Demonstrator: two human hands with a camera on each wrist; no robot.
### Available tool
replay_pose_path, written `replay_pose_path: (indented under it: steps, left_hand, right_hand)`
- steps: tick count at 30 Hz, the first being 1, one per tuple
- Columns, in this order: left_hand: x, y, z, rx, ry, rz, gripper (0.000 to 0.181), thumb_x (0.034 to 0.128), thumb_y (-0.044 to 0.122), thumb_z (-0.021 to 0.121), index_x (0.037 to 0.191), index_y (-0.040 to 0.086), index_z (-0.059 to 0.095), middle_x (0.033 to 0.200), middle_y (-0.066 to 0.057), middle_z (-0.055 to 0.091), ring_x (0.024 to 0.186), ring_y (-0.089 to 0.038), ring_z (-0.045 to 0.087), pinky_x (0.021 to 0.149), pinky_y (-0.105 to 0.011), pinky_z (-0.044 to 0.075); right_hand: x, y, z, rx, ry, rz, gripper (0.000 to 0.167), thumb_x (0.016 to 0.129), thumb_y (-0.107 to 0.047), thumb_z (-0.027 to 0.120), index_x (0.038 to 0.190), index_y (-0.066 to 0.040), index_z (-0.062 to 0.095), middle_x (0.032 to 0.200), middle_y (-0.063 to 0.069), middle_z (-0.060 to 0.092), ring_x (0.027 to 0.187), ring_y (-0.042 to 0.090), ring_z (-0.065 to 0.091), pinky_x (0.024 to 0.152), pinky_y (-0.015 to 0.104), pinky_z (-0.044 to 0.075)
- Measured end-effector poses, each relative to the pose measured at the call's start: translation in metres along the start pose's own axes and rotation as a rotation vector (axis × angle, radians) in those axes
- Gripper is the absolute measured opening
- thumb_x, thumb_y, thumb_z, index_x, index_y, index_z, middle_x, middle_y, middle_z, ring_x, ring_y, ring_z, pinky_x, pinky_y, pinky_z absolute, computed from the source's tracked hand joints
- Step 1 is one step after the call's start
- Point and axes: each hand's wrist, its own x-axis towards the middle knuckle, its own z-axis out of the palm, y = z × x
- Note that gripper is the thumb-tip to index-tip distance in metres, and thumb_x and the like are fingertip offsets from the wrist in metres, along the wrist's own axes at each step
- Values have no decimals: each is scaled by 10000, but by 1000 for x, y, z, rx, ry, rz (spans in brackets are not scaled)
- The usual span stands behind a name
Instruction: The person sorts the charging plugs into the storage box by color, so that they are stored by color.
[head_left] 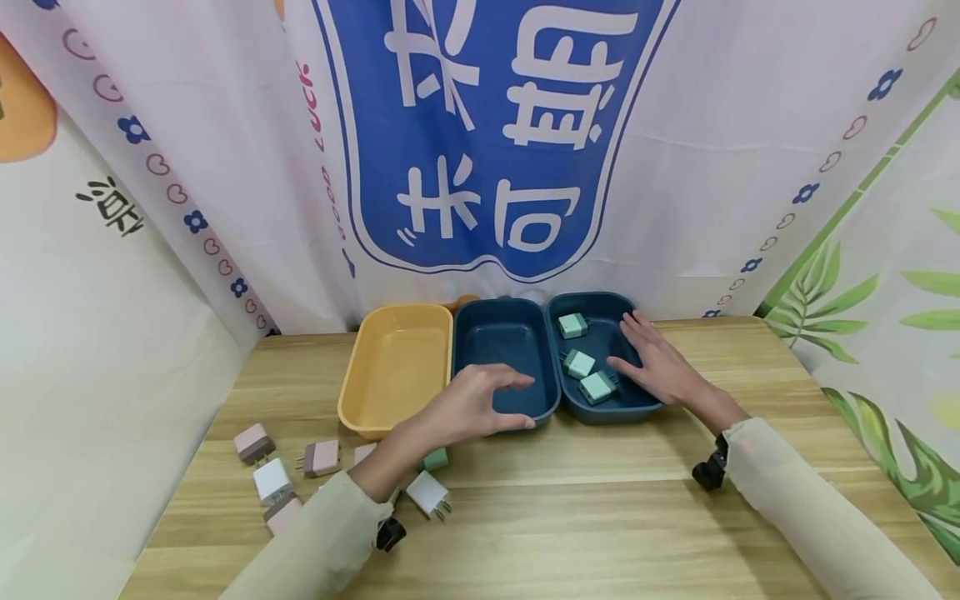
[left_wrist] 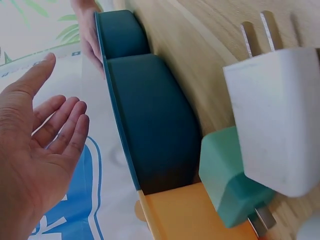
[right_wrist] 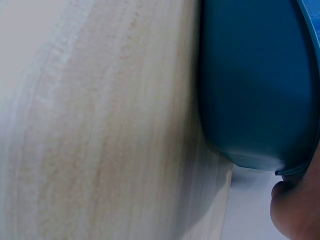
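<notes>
My left hand (head_left: 476, 404) hovers over the near part of the middle dark blue bin (head_left: 506, 321), thumb and fingers apart with nothing between them. In the left wrist view the left palm (left_wrist: 40, 150) shows bare, fingers loosely bent. My right hand (head_left: 660, 371) lies over the right rim of the right dark blue bin (head_left: 622, 410), fingers extended and thumb reaching inside. Three mint-green plug chargers (head_left: 598, 387) lie in that bin, left of the right thumb. Only a small part of the right hand (right_wrist: 297, 207) appears beside the bin rim in the right wrist view.
A yellow bin (head_left: 397, 358) adjoins the middle one on the left. Several pink (head_left: 322, 458) and white plug chargers (head_left: 429, 494) and a green charger (head_left: 435, 459) lie on the wooden table (head_left: 570, 517) around the left forearm. A printed curtain (head_left: 675, 167) hangs behind the bins.
</notes>
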Motion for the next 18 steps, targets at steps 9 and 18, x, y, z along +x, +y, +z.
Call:
replay_pose_path:
  steps: [9,18]
  left_hand:
    - [-14,-1,-7,24,-6,-32,544,875,343,894,1329,89,734,1286,-73,749,1158,-205,722,968,-356,608]
    - [-33,-3,-12,57,6,-39,543,873,341,894,1328,90,733,1297,-67,746,1183,-201,716,979,-331,601]
  right_hand:
    - [0,-1,0,-4,1,2,868,1075,-509,568,1620,98,270,1733,277,148,1617,444,60,1276,653,141]
    - [0,-1,0,0,0,3,870,1073,-509,572,1621,94,270,1732,278,154,1618,444,60,1274,658,142]
